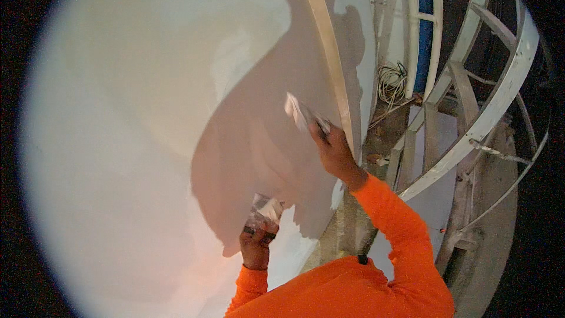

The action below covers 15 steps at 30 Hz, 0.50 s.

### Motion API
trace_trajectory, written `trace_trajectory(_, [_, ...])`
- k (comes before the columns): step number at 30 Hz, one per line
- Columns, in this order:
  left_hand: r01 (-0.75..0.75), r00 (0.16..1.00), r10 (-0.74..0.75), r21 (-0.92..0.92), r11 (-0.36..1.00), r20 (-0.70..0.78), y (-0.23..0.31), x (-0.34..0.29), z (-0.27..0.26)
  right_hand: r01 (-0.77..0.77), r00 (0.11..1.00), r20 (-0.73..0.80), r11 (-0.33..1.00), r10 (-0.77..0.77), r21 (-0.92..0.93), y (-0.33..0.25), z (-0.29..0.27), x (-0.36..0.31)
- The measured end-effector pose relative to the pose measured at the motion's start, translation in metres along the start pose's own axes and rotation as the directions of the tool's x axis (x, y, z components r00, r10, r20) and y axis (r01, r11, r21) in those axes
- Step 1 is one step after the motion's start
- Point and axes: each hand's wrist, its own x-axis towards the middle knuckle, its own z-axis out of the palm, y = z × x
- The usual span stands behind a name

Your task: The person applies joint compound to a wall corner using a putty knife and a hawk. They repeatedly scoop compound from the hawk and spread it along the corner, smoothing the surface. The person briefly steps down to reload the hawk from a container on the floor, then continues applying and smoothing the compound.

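My left hand point(256, 247) is closed around a putty knife point(266, 209) whose wide blade carries a lump of white putty. It is held low, in front of the pale wall point(147, 159). Higher and to the right, my right hand point(338, 153) grips a second putty knife point(303, 115), with white putty covering much of its blade. That blade is close to the wall near its edge strip point(329, 41); whether it touches cannot be told. My shadow falls over this part of the wall. Smoother and whiter patches show on the wall's surface.
A metal stepladder point(500, 106) stands at the right, its rails curving through the view. Behind it are a coiled pale cable point(392, 82) on the floor and a white-framed blue panel point(424, 35). A dusty floor strip point(335, 235) runs along the wall's foot.
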Motion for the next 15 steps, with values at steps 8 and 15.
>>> trace_trajectory(8, [0.014,0.998,-0.018,0.052,0.999,0.064,-0.025,-0.022,-0.027,0.467,0.74,-0.33,0.801,-0.586,-0.375,-0.052,0.101,0.099])
trace_trajectory(15, [-0.031,0.998,0.019,0.191,0.981,0.062,-0.016,-0.038,-0.024,0.25,0.941,-0.2,0.96,-0.272,-0.128,-0.076,0.075,0.066])
